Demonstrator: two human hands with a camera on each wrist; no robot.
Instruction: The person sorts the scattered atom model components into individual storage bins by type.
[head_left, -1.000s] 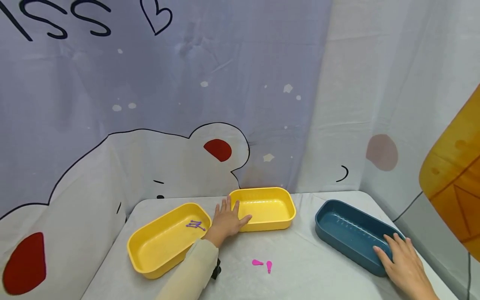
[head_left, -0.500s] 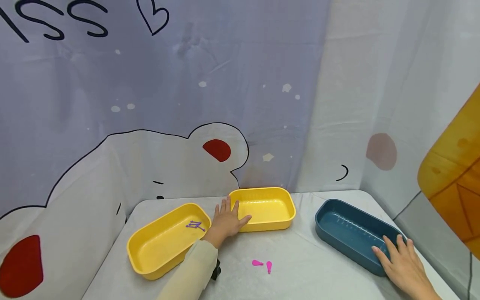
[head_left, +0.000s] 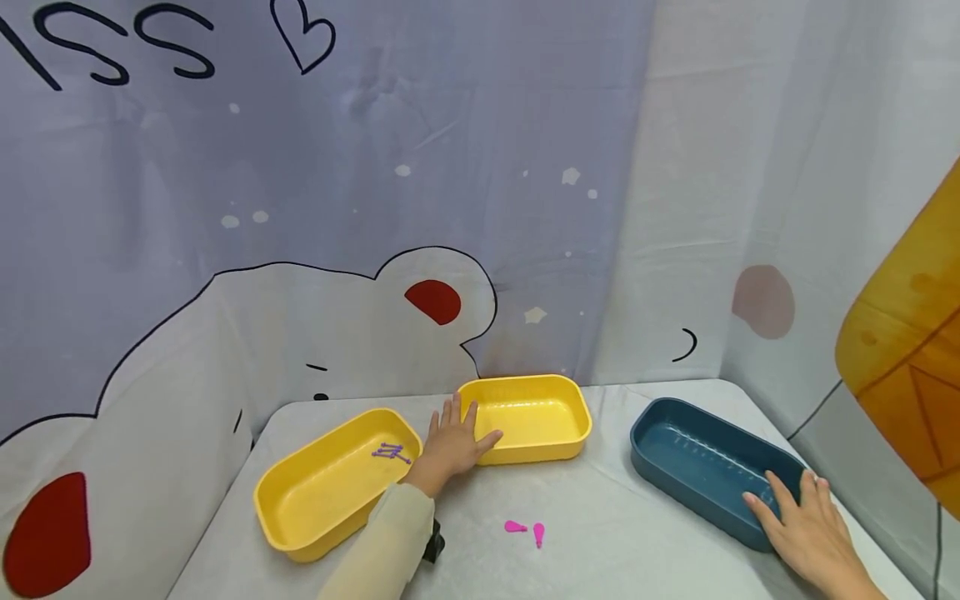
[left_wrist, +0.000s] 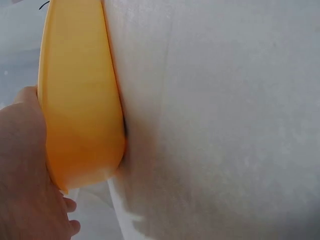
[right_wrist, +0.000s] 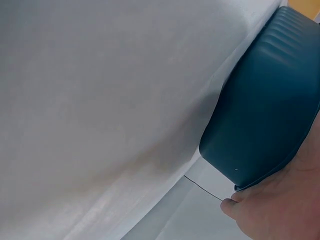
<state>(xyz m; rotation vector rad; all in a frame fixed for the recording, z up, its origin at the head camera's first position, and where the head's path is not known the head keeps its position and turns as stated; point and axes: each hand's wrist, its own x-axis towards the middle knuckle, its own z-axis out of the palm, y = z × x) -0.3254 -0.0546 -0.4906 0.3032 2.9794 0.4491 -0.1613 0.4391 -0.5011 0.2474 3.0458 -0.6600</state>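
A small yellow tray stands at the back middle of the table, and my left hand rests on its left end with the fingers spread. In the left wrist view this hand lies along the rim of the yellow tray. On the right, my right hand touches the near end of a dark blue tray, fingers fairly straight over the rim. The right wrist view has the hand against the edge of the blue tray. Neither tray has anything visible inside.
Another yellow tray stands at the left with several small purple sticks in it. Two pink bulb-shaped pieces lie on the white tablecloth in front. A printed curtain hangs behind the table.
The right hand's fingers have shifted slightly at the blue tray's rim. The left hand, the trays and the small pieces stay where they were.
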